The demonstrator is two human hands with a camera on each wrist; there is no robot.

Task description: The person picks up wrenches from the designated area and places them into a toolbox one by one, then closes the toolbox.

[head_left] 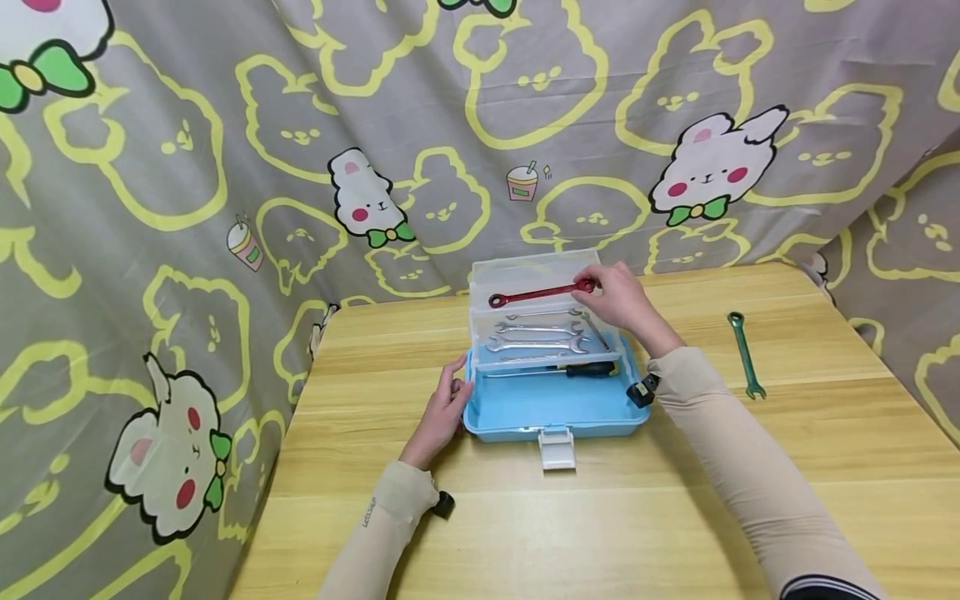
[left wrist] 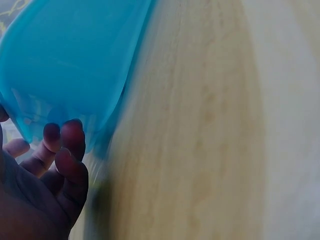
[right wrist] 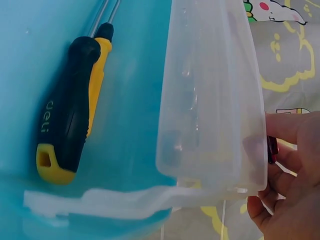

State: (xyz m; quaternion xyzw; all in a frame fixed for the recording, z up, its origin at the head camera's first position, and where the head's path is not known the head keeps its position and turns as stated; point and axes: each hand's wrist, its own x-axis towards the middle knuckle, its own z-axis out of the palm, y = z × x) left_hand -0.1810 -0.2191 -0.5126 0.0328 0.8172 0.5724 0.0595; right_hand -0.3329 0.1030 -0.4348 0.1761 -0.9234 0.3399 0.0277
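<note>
My right hand (head_left: 618, 296) pinches one end of a red wrench (head_left: 536, 294), which lies lengthwise over the upper clear tray (head_left: 525, 271) of a light blue toolbox (head_left: 555, 417). In the right wrist view, a small bit of the red wrench (right wrist: 272, 149) shows between the fingertips, beside the tray's outer wall. With its fingers bent, my left hand (head_left: 442, 414) grips the toolbox at its left side; the left wrist view has those fingers (left wrist: 72, 167) against the blue end wall (left wrist: 55, 105). Several silver wrenches (head_left: 536, 342) lie in the lower tray.
Down in the blue box lie screwdrivers, one with a black and yellow handle (right wrist: 67, 110). A white latch (head_left: 557, 450) hangs open at the front. To the right, a green wrench (head_left: 745, 354) lies on the wooden table (head_left: 375, 375). A patterned curtain (head_left: 435, 108) hangs behind.
</note>
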